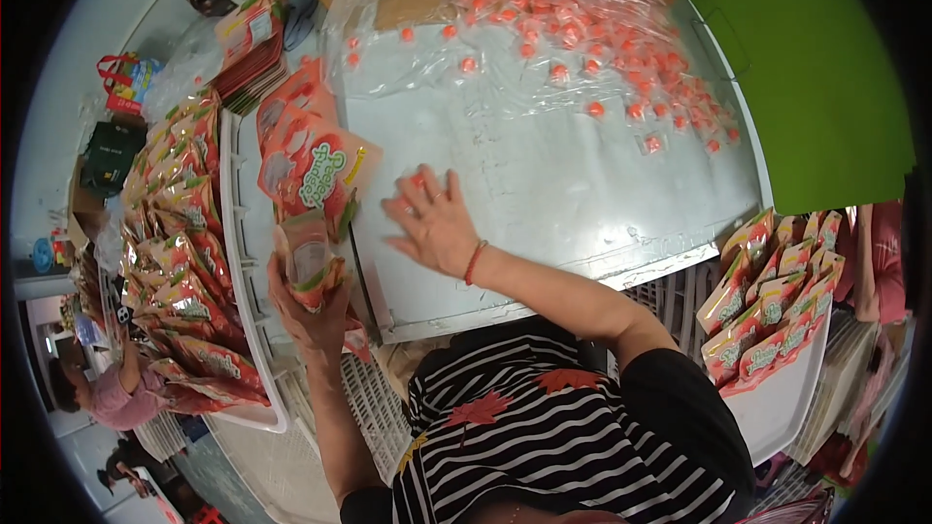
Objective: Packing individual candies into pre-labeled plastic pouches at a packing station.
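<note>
At the left edge of the metal table, my left hand (309, 315) is wrapped round a red and clear candy pouch (309, 245), which stands with its mouth upward. My right hand (434, 225) reaches over the table top with its fingers spread, slightly blurred. A bit of orange-red shows by its fingertips, perhaps a wrapped candy partly hidden by the fingers. Just beyond my left hand lie several flat red pouches (309, 160), overlapping one another. Loose orange-red wrapped candies (573, 34) are heaped at the far side of the table, partly in and under clear plastic sheeting.
A white crate (254, 330) at left holds rows of filled pouches (184, 262). Another white tray (777, 417) at right carries upright pouches (777, 301). A stack of pouches (254, 49) sits at the far left. A green panel (806, 68) borders the metal table (505, 204). Other people work at both sides.
</note>
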`<action>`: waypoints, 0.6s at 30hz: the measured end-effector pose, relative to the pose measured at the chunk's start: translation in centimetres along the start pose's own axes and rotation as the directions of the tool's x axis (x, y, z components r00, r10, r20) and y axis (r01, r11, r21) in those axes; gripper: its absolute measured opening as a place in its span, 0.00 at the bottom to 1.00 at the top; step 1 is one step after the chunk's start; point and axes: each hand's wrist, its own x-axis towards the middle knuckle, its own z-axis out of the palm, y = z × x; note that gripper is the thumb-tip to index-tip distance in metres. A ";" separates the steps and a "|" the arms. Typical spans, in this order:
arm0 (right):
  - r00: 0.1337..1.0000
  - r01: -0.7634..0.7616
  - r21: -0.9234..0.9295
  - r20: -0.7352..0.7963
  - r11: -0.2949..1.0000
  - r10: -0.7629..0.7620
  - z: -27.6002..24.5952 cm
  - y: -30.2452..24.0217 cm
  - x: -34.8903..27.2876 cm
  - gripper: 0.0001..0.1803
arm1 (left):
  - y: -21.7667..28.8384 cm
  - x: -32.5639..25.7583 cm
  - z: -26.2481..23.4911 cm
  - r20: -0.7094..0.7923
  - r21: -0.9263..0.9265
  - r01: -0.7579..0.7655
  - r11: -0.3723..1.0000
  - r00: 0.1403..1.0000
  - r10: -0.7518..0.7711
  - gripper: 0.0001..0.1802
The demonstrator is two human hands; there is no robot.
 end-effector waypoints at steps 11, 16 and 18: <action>0.860 -0.430 -0.317 -0.429 0.845 0.276 -11.3 24.3 2.7 0.26 | -1.2 -0.4 -0.2 0.005 -0.011 0.017 1.000 1.000 -0.017 0.51; 0.926 -0.351 -0.360 -0.270 0.865 0.263 -10.3 25.6 2.1 0.24 | -0.5 0.2 0.4 0.011 -0.004 -0.026 1.000 1.000 0.026 0.53; 0.945 -0.322 -0.381 -0.187 0.867 0.269 -9.1 23.8 1.9 0.24 | -0.3 0.5 0.4 0.013 -0.015 0.000 1.000 1.000 0.000 0.52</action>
